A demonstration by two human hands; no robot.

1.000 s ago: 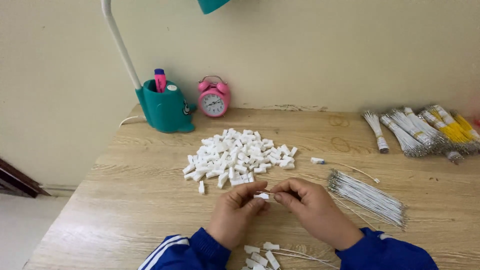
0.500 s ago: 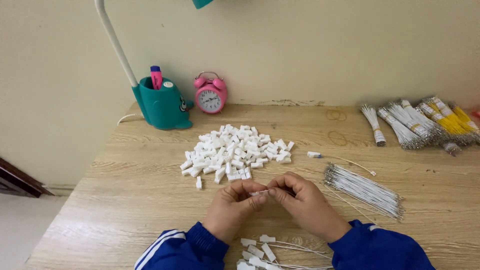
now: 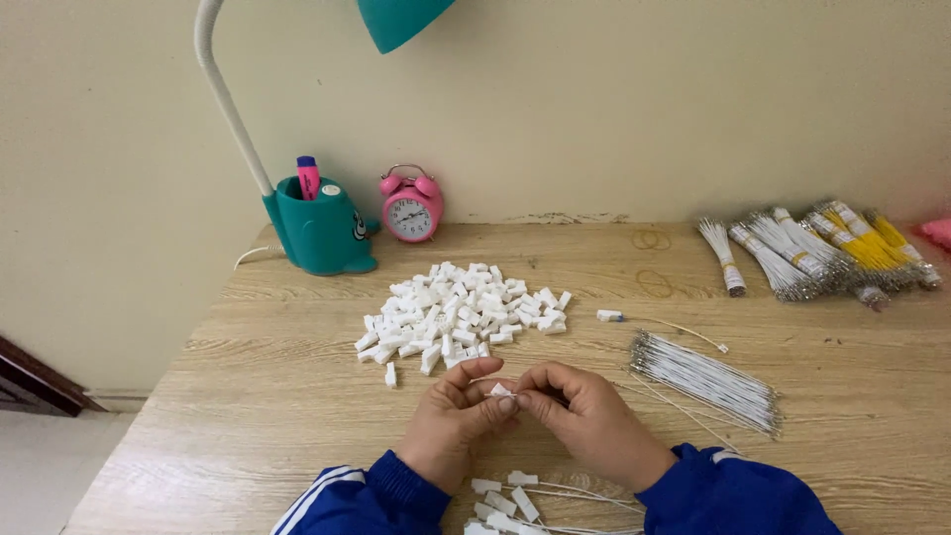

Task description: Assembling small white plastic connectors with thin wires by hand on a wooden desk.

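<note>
The small white piece [image 3: 501,390] at centre frame is mostly covered by the fingertips of the left hand [image 3: 451,421] and right hand [image 3: 584,416]; its shape cannot be told. The teal lamp shade [image 3: 401,18] is cut by the top edge. Finished white pieces [image 3: 505,500] run off the bottom edge. A pink object [image 3: 936,232] is cut at the right edge.

The pile of connectors [image 3: 458,315] is white, on a table [image 3: 248,396] of pale wood grain. The lamp base [image 3: 319,233] is teal, the alarm clock [image 3: 411,206] pink. Both sleeves [image 3: 733,495] are blue; the left has white stripes.
</note>
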